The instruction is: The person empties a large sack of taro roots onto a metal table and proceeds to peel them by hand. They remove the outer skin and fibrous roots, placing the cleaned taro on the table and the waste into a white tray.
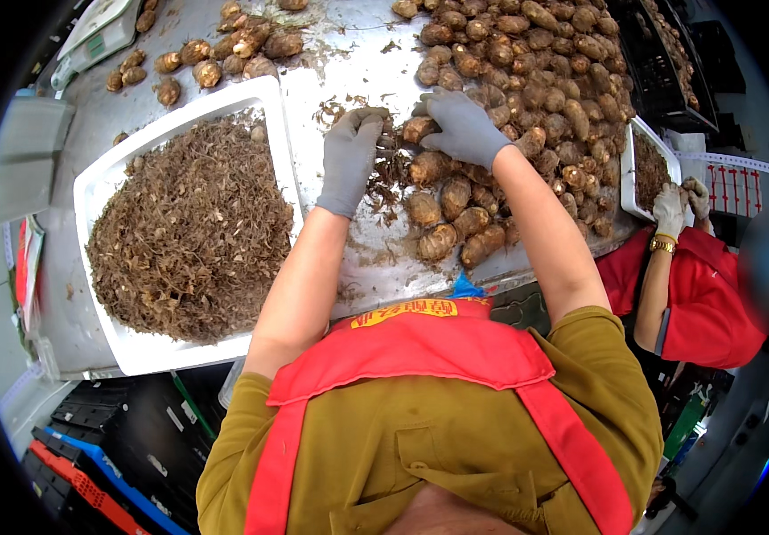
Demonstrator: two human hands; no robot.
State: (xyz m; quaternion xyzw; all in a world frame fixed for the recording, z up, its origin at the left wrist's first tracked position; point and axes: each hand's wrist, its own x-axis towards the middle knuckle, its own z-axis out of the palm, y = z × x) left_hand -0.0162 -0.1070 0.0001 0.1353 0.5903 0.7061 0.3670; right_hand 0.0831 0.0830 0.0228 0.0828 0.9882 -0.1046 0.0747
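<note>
My right hand (pixel 464 127), in a grey glove, grips a brown taro root (pixel 418 130) between thumb and fingers at the left edge of a big heap of taro roots (pixel 527 55). Just left of it, my left hand (pixel 350 162), also grey-gloved, has its fingers curled closed. Dark fibrous scraps show by its fingertips; what it holds, if anything, is hidden. Loose husk scraps (pixel 388 183) lie on the metal table (pixel 362 259) between the two hands. Several larger roots (pixel 438 242) rest below my right hand.
Left stands a white tub (pixel 288 152) heaped with brown husk (pixel 190 227). Behind it lie several trimmed roots (pixel 209 73) and a scale (pixel 103 36). A co-worker in red (pixel 714 303) works at the right beside a smaller white tub (pixel 627 174). Black crates (pixel 126 428) stand below left.
</note>
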